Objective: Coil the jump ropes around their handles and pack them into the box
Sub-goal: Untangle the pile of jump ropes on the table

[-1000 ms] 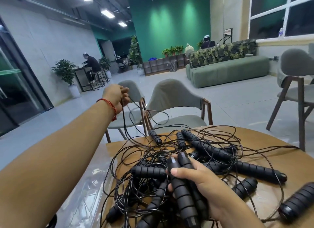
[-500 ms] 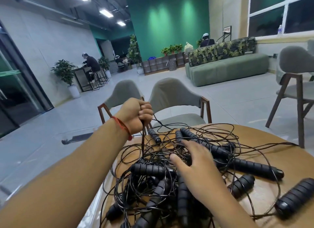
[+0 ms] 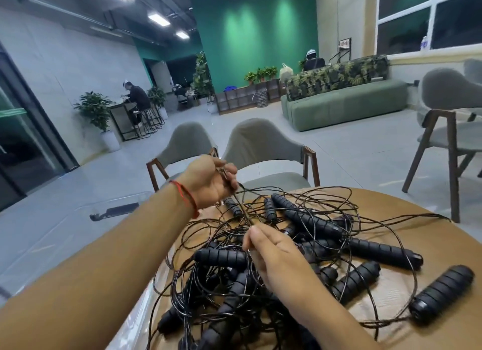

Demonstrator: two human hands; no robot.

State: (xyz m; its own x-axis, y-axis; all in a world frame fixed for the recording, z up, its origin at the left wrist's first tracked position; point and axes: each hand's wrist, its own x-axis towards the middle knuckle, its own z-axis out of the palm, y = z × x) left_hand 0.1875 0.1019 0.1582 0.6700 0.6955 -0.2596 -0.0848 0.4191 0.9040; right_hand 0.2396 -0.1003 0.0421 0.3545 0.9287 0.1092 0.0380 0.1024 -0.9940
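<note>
Mid-frame, the left hand [image 3: 208,182] grips a rope cord [image 3: 241,208]; the right hand [image 3: 273,250] pinches it above the jump ropes [image 3: 300,245].

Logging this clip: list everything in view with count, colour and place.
table: one, brown, round, nearest
jump rope handles: about a dozen, black, piled on the table
cords: count unclear, black, tangled over the handles
chairs: two, grey, beyond the table; another at right
sofa: one, green, far right
bracelet: one, red, left wrist
left hand: one, grips cords above the handles
right hand: one, pinches cords over the handles
</note>
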